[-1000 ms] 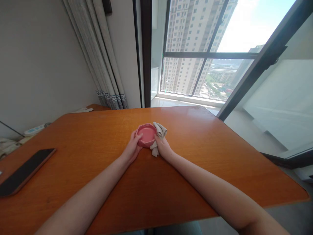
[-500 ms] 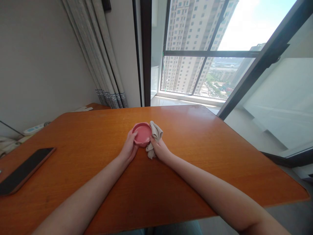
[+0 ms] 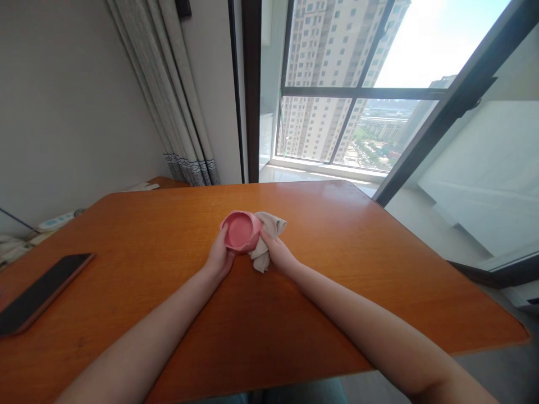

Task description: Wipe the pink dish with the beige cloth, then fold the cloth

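Note:
A small pink bowl (image 3: 241, 231) with a wavy rim is tilted so that its inside faces me. My left hand (image 3: 218, 251) grips its left side, the thumb on the rim and the other fingers hidden behind. On the right, my right hand (image 3: 277, 251) is closed on a beige cloth (image 3: 272, 223) and presses it against the bowl's outer side. One end of the cloth hangs below the hand, and another sticks out above it. Both hands are over the middle of the wooden table (image 3: 337, 252).
A dark phone (image 3: 44, 292) lies on the table at the left. Beyond the table's left edge is a white power strip (image 3: 56, 221). A grey curtain (image 3: 168, 101) hangs behind, and a large window (image 3: 337, 92) fills the back right.
The bowl has turned and shifted slightly left, showing more of its right outer side. The cloth's upper end has spread to the right as my right hand moved along the side.

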A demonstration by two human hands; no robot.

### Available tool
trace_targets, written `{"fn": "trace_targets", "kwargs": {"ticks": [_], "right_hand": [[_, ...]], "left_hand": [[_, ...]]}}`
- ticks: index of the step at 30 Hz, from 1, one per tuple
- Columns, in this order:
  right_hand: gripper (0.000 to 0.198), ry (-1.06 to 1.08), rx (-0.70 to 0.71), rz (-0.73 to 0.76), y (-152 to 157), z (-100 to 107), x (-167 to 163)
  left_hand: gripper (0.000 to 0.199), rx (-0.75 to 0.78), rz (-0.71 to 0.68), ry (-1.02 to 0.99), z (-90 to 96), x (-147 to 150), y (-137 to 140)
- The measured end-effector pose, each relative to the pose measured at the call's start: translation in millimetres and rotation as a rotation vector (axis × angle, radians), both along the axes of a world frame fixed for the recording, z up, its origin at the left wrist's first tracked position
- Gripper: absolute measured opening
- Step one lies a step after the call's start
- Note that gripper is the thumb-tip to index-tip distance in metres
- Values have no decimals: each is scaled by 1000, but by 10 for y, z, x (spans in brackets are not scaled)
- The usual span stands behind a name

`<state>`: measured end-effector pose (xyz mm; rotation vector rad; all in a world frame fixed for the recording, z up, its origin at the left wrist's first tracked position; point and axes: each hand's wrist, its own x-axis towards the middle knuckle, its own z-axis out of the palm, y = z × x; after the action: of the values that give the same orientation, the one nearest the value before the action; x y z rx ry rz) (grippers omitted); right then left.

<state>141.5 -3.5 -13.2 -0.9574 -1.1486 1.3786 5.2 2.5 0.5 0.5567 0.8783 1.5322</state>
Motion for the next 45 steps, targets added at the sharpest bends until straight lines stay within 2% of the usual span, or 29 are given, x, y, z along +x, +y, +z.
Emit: {"fn": "trace_targets", "kwargs": {"ticks": [2, 4, 11, 17, 19, 21, 24, 26, 29, 32, 35, 38, 42, 45], "right_hand": [[53, 62, -111, 57, 10, -60, -37], [55, 118, -144, 68, 12, -79, -50], [59, 155, -67, -75, 57, 11, 60], [58, 136, -98, 32, 26, -52, 1], [58, 117, -102, 31, 24, -91, -25], [58, 139, -102, -8, 50, -123, -20], [58, 192, -86, -65, 116, -150, 35], [57, 165, -52, -88, 147, -155, 70], [56, 97, -4, -70, 142, -148, 71], [56, 98, -68, 13, 100, -133, 23], [55, 120, -113, 39, 80, -130, -8], [54, 136, -95, -19, 93, -146, 14], [56, 101, -100, -50, 114, -149, 59], [56, 106, -102, -20, 108, -133, 52]], "left_hand": [[31, -3, -4, -50, 22, 1, 0], [31, 0, -16, -44, 27, 4, 1], [24, 4, -9, 94, -82, 22, -1], [20, 41, 169, 60, -93, -2, 32], [23, 91, 152, 60, -76, -8, 38], [26, 111, 76, 56, -71, -10, 39], [23, 38, 0, 59, -101, -15, 40], [20, -5, 12, 91, -130, -24, 43], [22, 53, 69, 114, -137, -32, 45], [25, 87, 118, 40, -88, -19, 36], [24, 67, 92, -9, -49, -9, 34], [22, 70, 59, 87, -73, -40, 51], [17, -25, 148, 295, -135, -99, 70], [20, 50, 189, 276, -128, -87, 57]]}}
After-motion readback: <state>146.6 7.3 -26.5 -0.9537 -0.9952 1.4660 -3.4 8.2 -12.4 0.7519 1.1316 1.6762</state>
